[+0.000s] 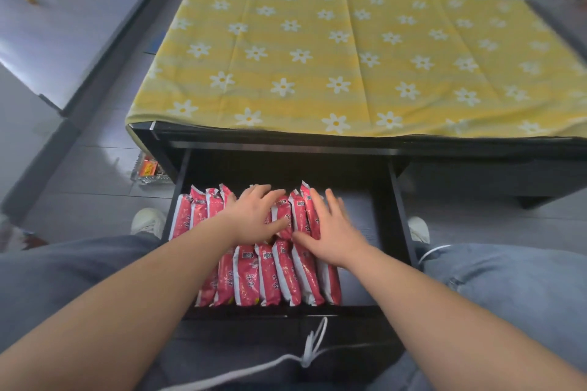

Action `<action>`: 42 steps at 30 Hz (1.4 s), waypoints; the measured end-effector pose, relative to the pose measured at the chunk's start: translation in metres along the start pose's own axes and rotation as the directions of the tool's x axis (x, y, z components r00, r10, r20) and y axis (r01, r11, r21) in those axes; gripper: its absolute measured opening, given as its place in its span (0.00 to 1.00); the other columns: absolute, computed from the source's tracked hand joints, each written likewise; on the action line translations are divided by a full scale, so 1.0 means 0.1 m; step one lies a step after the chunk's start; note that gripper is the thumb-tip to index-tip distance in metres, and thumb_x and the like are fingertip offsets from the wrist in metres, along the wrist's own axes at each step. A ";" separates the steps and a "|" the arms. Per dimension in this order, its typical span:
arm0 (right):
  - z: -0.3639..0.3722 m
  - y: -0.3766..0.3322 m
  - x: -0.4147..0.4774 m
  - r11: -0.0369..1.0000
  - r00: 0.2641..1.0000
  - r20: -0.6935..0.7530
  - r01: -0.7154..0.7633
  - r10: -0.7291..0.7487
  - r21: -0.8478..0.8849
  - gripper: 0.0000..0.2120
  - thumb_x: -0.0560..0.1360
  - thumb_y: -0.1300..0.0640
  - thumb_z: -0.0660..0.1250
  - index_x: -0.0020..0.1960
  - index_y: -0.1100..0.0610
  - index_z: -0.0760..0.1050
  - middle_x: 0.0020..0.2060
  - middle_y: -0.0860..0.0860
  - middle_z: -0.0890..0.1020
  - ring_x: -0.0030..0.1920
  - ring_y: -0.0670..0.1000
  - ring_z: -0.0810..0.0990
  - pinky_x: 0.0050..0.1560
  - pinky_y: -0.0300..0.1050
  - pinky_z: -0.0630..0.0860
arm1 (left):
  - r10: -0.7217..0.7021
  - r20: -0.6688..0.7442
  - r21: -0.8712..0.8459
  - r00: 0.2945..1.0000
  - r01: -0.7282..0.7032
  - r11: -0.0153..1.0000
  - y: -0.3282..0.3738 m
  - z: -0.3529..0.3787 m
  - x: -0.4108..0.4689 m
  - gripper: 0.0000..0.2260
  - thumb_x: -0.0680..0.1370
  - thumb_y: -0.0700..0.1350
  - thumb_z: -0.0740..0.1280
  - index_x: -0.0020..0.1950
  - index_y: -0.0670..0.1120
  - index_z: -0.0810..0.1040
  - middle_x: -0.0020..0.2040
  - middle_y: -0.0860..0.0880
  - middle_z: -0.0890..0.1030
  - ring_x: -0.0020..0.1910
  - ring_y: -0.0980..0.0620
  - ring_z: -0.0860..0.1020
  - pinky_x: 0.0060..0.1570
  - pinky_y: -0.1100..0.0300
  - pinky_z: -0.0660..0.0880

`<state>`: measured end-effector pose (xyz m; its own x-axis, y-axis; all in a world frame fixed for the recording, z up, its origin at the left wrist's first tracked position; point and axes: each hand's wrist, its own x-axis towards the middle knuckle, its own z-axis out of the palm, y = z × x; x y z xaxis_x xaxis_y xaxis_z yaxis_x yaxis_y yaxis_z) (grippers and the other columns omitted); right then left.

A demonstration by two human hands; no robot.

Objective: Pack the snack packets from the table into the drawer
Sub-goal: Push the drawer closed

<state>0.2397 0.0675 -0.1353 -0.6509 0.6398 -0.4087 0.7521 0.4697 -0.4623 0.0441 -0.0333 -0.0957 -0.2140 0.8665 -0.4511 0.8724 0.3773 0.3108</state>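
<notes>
While the drawer (397, 200) stands pulled out from under the table (286, 140), I read both hands as resting flat on its contents. The left hand (254, 216) lies palm down, fingers spread, across the far row of snack packets (197, 209); it grips nothing. The right hand (333, 232) is likewise flat and unclenched, fingers extended, pressed against the right end of that same far row, with its thumb reaching toward the near row. I see no packet held in either hand.

The packets are red and white and stand on edge, packed side by side in two rows. The far row runs from the left wall of the drawer to roughly its middle. The near row (270, 273) sits just in front of it, touching it, and ends near the drawer's front wall. Both rows occupy the left and central part of the drawer; a bare strip of grey drawer floor (355, 209) shows to the right of them.

The tabletop carries a yellow cloth with white flowers (349, 57), lying flat. A white cord (314, 343) crosses the drawer front near my viewpoint. A shoe (147, 220) shows on the floor at each side of the drawer, the second one (418, 230) at the right. A small glass dish (149, 170) sits on the floor left of the table.
</notes>
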 end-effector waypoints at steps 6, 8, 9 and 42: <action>-0.17 -0.05 -0.22 0.941 0.987 0.025 0.160 -0.160 -0.298 0.49 0.75 0.25 0.61 0.80 0.34 0.30 0.85 0.47 0.38 0.85 0.58 0.37 0.77 0.77 0.58 | -0.040 0.077 0.044 0.996 0.037 0.998 -0.07 -0.12 -0.43 0.38 0.80 0.66 0.63 0.85 0.57 0.50 0.86 0.47 0.50 0.84 0.42 0.50 0.78 0.34 0.59; -0.20 -0.05 -0.30 0.903 0.981 0.052 0.194 -0.189 -0.384 0.47 0.77 0.28 0.61 0.81 0.36 0.31 0.85 0.48 0.38 0.85 0.58 0.38 0.76 0.78 0.58 | -0.030 0.124 0.076 0.992 0.021 0.997 -0.10 -0.14 -0.53 0.40 0.79 0.68 0.64 0.85 0.57 0.49 0.86 0.47 0.49 0.84 0.41 0.50 0.78 0.35 0.60; -0.21 -0.06 -0.37 0.880 0.976 0.077 0.219 -0.205 -0.422 0.47 0.78 0.28 0.60 0.81 0.36 0.31 0.85 0.49 0.37 0.85 0.58 0.38 0.76 0.77 0.58 | -0.020 0.150 0.101 0.989 0.005 0.995 -0.12 -0.14 -0.60 0.42 0.78 0.69 0.65 0.85 0.58 0.49 0.86 0.47 0.48 0.84 0.41 0.50 0.79 0.35 0.59; -0.27 -0.02 -0.43 0.812 0.980 -0.173 -0.017 -0.104 -0.583 0.42 0.83 0.44 0.63 0.85 0.44 0.37 0.85 0.55 0.41 0.85 0.64 0.42 0.76 0.74 0.58 | -0.110 -0.234 0.189 0.966 0.156 0.969 -0.19 -0.06 -0.67 0.36 0.79 0.54 0.71 0.82 0.58 0.58 0.84 0.48 0.59 0.81 0.43 0.60 0.74 0.38 0.67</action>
<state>0.2689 0.0554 -0.0960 -0.6975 0.6831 -0.2166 0.6824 0.7254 0.0904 0.0395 -0.0962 -0.0668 -0.4055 0.8720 -0.2742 0.8954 0.4393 0.0726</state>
